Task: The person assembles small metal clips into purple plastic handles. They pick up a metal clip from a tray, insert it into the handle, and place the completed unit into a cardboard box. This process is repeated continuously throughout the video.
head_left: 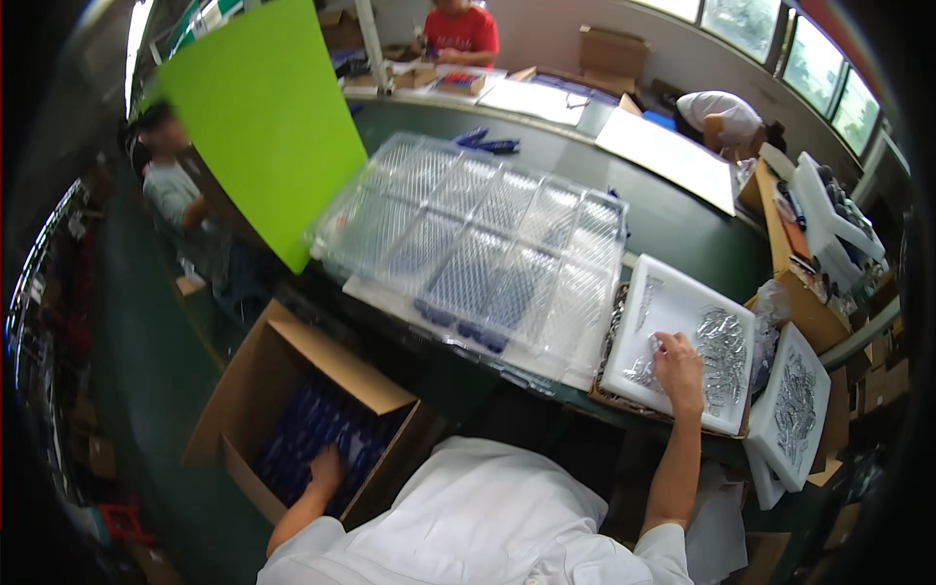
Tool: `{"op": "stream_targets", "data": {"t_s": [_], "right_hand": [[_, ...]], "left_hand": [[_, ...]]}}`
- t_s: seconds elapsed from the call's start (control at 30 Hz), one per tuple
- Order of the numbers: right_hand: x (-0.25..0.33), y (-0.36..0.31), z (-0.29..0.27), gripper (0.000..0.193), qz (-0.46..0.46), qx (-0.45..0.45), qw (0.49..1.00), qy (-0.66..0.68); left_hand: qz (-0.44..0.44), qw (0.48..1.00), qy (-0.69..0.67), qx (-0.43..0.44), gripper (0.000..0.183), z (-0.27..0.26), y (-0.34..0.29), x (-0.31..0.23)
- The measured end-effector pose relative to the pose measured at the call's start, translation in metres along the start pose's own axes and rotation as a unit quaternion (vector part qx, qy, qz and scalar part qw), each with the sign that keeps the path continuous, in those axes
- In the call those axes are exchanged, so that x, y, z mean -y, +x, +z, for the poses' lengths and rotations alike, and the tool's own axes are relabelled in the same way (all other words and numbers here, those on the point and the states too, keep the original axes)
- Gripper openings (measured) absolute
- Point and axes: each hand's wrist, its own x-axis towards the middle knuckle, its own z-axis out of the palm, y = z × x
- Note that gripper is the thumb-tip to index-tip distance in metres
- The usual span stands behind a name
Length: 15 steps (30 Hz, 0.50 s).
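Note:
My left hand [328, 470] reaches down into an open cardboard box [255, 382] at the lower left, among many dark blue pieces [314, 419]. Its fingertips are hidden, so its grip does not show. Over a white foam tray [624, 375] on the right, my right hand [680, 370] has its fingers curled together in a pinch. Whatever may be between them is too small to make out. Small shiny metal parts [720, 351] lie heaped in the tray, beside and under this hand. Ahead of me, a clear plastic compartment tray [458, 229] covers several blue pieces on the bench.
A second foam tray of metal parts [795, 405] leans at the far right. Blue tools [487, 142] lie behind the compartment tray. A bright green board [263, 117] stands at the left, next to a person [171, 185]. Two other people are across the dark green bench [575, 156].

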Motion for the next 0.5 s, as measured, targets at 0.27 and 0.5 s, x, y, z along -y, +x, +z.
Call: {"op": "stream_targets", "data": {"t_s": [0.27, 0.5], "right_hand": [[-0.01, -0.011, 0.009, 0.017, 0.014, -0.051, 0.999, -0.005], [-0.005, 0.0, 0.025, 0.02, 0.09, -0.063, 0.994, -0.013]], "left_hand": [[0.228, 0.97, 0.084, 0.023, 0.032, -0.043, -0.017, 0.003], [0.477, 0.868, 0.138, -0.034, 0.038, -0.058, 0.026, 0.03]]}}
